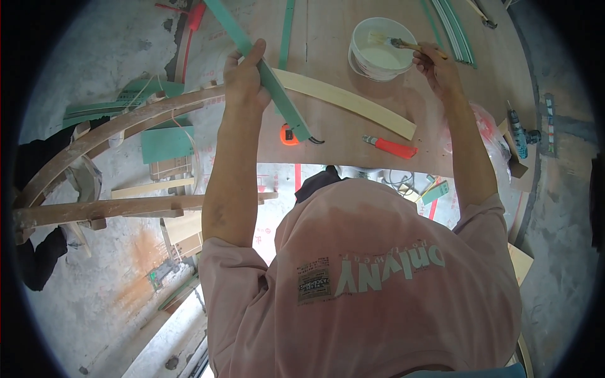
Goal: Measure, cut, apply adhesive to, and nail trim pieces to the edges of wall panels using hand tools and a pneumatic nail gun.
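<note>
My left hand (247,82) grips a long green strip (284,104), which slants down to the right across the worktable. My right hand (435,66) holds a wooden-handled paintbrush (403,44), its pale bristles over or in a white bucket (380,65) of cream-coloured liquid. A pale, slightly curved wooden board (353,104) lies below the bucket. An orange tape measure (289,134) sits by the lower end of the green strip. A red-handled tool (394,147) lies near the table's front edge.
A curved wooden frame (120,124) is at left, above green offcuts (165,145). Green strips (457,34) lie at back right. A plastic bag (488,135) and drill (518,132) sit at right. The table's front edge (334,165) runs before my body.
</note>
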`<action>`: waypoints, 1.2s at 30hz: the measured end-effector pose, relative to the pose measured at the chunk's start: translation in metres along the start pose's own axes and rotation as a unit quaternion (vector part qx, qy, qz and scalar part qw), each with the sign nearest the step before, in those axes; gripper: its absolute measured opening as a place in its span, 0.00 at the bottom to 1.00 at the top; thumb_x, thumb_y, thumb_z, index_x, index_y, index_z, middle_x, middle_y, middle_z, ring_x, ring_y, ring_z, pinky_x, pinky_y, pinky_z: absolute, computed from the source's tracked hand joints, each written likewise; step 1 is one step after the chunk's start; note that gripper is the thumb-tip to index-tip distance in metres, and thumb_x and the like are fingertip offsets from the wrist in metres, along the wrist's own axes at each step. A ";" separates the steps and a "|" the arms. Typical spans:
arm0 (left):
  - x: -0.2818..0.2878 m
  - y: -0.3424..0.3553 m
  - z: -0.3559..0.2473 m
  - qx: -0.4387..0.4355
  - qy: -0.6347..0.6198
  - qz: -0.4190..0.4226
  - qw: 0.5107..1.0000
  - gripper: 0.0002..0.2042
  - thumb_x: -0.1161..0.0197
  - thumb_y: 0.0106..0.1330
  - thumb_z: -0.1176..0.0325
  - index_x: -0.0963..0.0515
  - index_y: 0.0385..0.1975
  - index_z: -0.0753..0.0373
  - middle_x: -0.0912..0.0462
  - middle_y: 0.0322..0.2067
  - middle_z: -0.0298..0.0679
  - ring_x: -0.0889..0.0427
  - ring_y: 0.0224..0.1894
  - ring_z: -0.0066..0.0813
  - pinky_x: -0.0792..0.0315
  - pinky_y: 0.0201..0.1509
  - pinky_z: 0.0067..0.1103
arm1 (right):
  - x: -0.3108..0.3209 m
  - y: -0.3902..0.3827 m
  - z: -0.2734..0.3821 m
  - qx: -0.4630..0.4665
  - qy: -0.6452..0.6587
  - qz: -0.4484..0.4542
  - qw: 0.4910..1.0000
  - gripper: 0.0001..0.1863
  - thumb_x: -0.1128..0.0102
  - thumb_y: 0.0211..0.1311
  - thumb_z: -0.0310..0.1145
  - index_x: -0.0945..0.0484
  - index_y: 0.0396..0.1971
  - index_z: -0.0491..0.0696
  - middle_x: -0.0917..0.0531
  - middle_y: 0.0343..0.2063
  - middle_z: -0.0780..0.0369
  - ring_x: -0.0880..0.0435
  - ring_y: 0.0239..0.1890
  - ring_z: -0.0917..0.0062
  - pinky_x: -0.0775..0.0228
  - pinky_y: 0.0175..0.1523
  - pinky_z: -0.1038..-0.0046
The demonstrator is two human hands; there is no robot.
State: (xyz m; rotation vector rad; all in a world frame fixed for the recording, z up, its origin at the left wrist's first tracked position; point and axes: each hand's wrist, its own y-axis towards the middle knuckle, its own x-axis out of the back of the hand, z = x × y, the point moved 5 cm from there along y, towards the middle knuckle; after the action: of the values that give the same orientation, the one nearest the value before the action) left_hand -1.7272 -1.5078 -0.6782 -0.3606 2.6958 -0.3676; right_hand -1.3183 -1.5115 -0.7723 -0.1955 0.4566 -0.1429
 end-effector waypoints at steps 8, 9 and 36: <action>0.007 0.006 0.001 -0.017 -0.029 -0.005 0.999 0.13 0.33 0.67 0.69 0.32 0.41 0.61 0.26 0.25 0.35 0.25 0.22 0.26 0.28 0.20 0.25 | -0.013 0.001 0.011 0.022 -0.045 0.002 0.999 0.11 0.38 0.69 0.36 0.22 0.43 0.44 0.16 0.32 0.61 0.17 0.32 0.80 0.25 0.36 0.80; 0.004 0.006 0.001 -0.025 -0.029 0.001 0.999 0.13 0.33 0.67 0.69 0.32 0.41 0.61 0.26 0.25 0.35 0.25 0.22 0.26 0.28 0.20 0.25 | -0.010 -0.001 0.007 0.010 -0.035 0.004 0.999 0.11 0.38 0.69 0.36 0.22 0.42 0.44 0.16 0.33 0.61 0.17 0.32 0.79 0.25 0.37 0.79; -0.057 -0.013 0.053 0.145 -0.109 0.212 0.960 0.25 0.64 0.81 0.51 0.33 0.59 0.66 0.26 0.30 0.37 0.33 0.29 0.24 0.37 0.34 0.22 | 0.008 -0.034 -0.037 -0.040 0.247 0.114 0.961 0.10 0.45 0.72 0.31 0.23 0.46 0.42 0.16 0.39 0.58 0.16 0.38 0.74 0.22 0.44 0.75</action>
State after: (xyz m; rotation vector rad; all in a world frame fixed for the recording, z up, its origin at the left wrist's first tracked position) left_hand -1.6524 -1.5132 -0.7019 0.2477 2.3717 -0.5456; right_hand -1.3313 -1.5514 -0.8006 -0.1842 0.9791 0.0583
